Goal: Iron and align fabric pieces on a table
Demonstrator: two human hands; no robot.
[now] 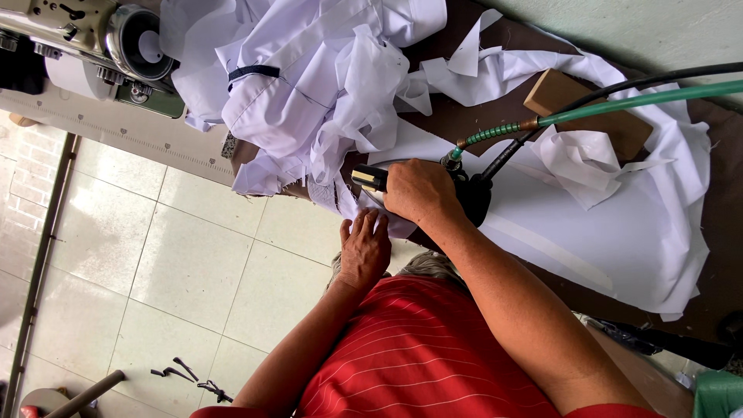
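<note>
My right hand (422, 193) is closed around the handle of a black steam iron (370, 178), which rests on white fabric (619, 224) spread over a dark table (720, 232). My left hand (365, 246) lies flat, fingers together, on the edge of the fabric just below the iron's tip. A green hose (635, 101) and a black cable (650, 79) run from the iron toward the right. I wear a red striped shirt (418, 356).
A heap of white garments (309, 85) lies beyond the iron. A wooden block (588, 108) sits on the fabric under the hose. A sewing machine (101, 39) stands at the top left. Pale floor tiles (155, 255) fill the left side.
</note>
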